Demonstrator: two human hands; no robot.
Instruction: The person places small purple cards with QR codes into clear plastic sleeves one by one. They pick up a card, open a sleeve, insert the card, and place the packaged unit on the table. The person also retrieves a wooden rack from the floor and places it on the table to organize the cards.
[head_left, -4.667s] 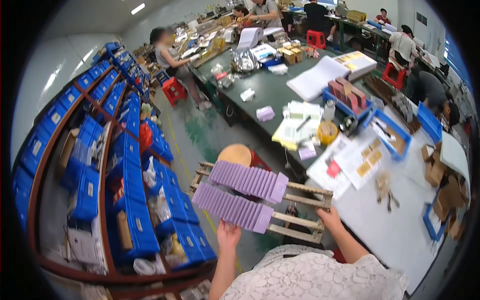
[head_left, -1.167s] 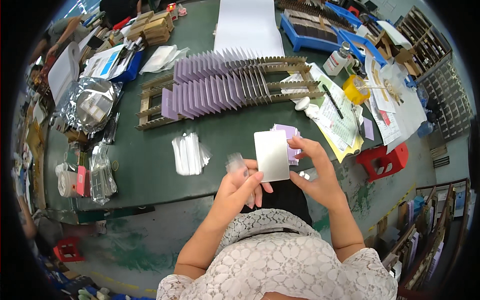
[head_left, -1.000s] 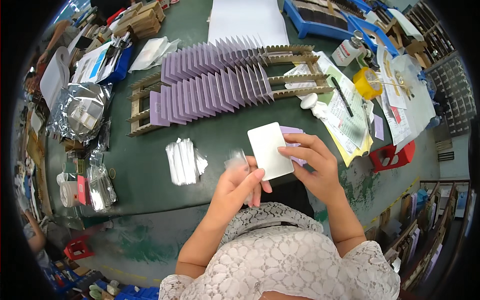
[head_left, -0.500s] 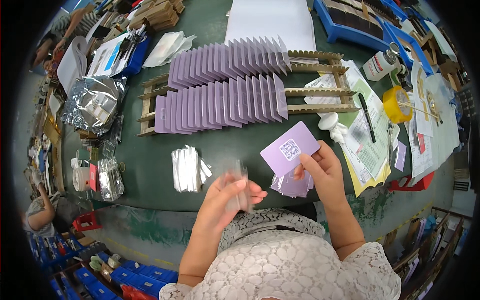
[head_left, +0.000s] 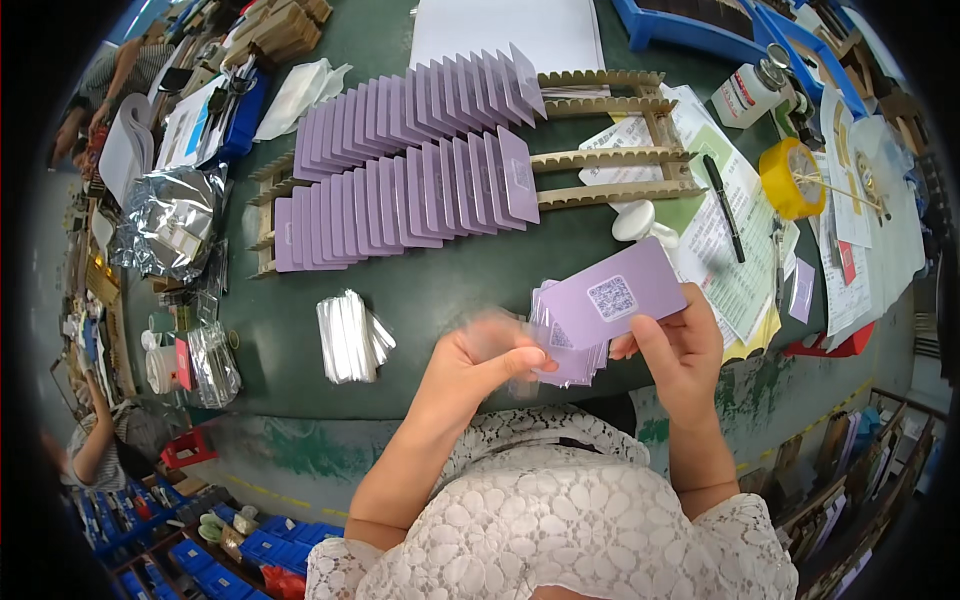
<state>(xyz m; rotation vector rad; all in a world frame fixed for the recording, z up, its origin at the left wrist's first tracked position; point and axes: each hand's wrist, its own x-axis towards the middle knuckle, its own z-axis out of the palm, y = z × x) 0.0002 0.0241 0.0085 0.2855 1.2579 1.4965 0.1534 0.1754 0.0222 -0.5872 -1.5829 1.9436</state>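
Note:
My right hand pinches a purple card bearing a square code, thumb on its face. Left of it, my left hand is closed on a clear plastic sleeve, which is smeared by motion and hard to make out. Partly under the card, a pile of purple cards in clear sleeves lies on the table near its front edge. Farther left rests a stack of empty clear sleeves. Beyond my hands, two rows of purple cards lean upright in a notched rack.
A white figurine, papers with a black pen, yellow tape and a white bottle stand to the right. At left lies a silvery plastic bag. Another person is at far left.
My right hand has shifted right with the card, which is now turned flatter. My left hand has moved right and up with the sleeve, closer to the card. The view has shifted slightly.

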